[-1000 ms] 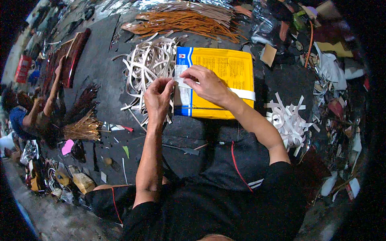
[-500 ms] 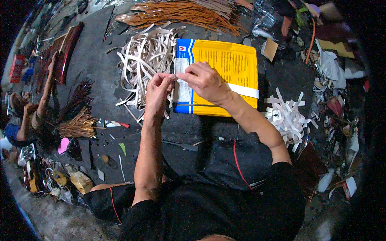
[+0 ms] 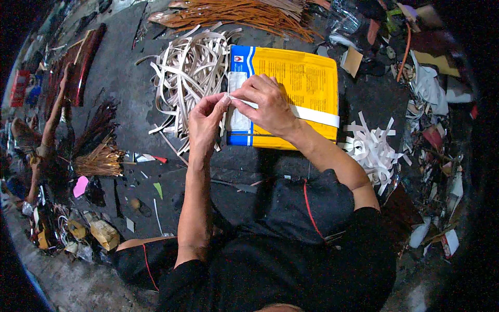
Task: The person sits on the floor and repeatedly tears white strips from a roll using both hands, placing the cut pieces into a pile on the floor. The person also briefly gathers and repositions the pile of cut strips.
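Observation:
A yellow and blue printed panel [image 3: 312, 78] lies flat in front of me. Over its blue end is a pale rectangular patch [image 3: 239, 120]. One white strip [image 3: 317, 116] crosses the panel from its right edge and passes beneath my right hand [image 3: 266, 105]. That hand's fingers are closed, pinching the strip near the patch. My left hand [image 3: 205, 119] is closed too, thumb and forefinger pinched on the strip's end, with the fingertips of both hands nearly meeting. To the left, touching the panel, lies a heap of off-white strips [image 3: 182, 78].
Shorter white strips [image 3: 375, 151] form a pile at the right. Brown-orange stalks [image 3: 244, 18] lie at the far side. Scraps and plastic [image 3: 426, 104] litter the right. At the left, another person's arm [image 3: 54, 114] reaches near a brown bristle bundle [image 3: 101, 158].
My two hands stay pinched together, with the right fingers slightly shifted. The view has moved a little. At the left, the other person's arms have changed position.

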Demonstrator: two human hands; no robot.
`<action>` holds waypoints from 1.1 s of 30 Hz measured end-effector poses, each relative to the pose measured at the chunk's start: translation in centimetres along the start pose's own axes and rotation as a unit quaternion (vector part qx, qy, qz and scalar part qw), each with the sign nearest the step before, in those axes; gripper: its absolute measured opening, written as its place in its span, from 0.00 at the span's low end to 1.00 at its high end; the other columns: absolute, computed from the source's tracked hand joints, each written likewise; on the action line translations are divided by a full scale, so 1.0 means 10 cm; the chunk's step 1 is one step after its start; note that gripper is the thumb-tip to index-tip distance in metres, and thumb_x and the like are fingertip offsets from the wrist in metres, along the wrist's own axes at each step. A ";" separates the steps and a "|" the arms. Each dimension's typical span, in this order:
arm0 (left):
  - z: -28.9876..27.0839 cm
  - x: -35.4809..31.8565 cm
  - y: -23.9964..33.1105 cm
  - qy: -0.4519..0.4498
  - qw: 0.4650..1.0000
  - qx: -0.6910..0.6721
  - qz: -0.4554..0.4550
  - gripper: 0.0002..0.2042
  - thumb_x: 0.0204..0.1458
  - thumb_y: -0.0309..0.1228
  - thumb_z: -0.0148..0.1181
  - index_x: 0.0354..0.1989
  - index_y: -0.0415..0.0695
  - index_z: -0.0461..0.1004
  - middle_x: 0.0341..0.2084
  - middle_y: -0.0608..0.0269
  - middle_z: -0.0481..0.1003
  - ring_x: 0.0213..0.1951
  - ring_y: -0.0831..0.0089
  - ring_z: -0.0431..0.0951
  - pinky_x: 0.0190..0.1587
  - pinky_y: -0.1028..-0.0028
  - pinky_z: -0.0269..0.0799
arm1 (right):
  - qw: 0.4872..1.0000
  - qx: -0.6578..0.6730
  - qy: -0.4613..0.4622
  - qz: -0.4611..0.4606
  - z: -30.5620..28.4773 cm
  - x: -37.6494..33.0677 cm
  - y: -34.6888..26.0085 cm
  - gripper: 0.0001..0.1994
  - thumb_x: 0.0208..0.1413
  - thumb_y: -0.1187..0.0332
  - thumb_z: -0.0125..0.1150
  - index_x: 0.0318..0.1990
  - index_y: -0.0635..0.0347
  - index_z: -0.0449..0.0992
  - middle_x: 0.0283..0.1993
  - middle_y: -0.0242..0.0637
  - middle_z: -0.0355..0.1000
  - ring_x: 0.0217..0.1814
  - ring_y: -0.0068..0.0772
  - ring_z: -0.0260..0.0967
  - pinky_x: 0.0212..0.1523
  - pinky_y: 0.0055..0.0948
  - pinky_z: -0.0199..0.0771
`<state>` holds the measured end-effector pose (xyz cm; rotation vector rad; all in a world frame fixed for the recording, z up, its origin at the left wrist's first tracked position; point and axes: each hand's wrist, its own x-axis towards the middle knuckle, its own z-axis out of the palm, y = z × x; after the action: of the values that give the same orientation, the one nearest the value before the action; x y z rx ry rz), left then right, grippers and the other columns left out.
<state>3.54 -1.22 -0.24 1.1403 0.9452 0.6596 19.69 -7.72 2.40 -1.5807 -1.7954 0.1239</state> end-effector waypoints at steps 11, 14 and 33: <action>0.01 0.10 -0.14 -0.014 0.989 -0.127 -0.071 0.10 0.56 0.35 0.59 0.35 0.40 0.74 0.21 0.75 0.68 0.22 0.87 0.61 0.25 0.84 0.54 | 0.999 0.021 -0.021 -0.029 0.04 0.00 0.08 0.08 0.47 0.72 0.66 0.36 0.59 0.78 0.33 0.37 0.71 0.37 0.38 0.69 0.38 0.33 0.72; -0.04 0.12 -0.16 -0.030 0.983 -0.154 -0.093 0.09 0.55 0.35 0.60 0.34 0.42 0.74 0.20 0.75 0.68 0.22 0.87 0.62 0.26 0.85 0.54 | 0.999 0.034 -0.022 -0.030 0.04 0.00 0.09 0.08 0.47 0.72 0.66 0.36 0.59 0.78 0.33 0.37 0.71 0.36 0.38 0.70 0.38 0.33 0.72; -0.47 0.46 -0.84 0.006 0.967 -0.216 -0.138 0.08 0.55 0.32 0.60 0.36 0.40 0.73 0.24 0.70 0.71 0.24 0.85 0.66 0.26 0.85 0.59 | 0.997 0.065 -0.046 -0.017 0.03 0.02 0.10 0.08 0.47 0.74 0.66 0.37 0.61 0.79 0.32 0.36 0.70 0.35 0.34 0.69 0.34 0.30 0.72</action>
<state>1.35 2.23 -10.08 0.6057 0.8945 0.6060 20.36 -7.20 1.71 -1.4735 -1.8449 0.2962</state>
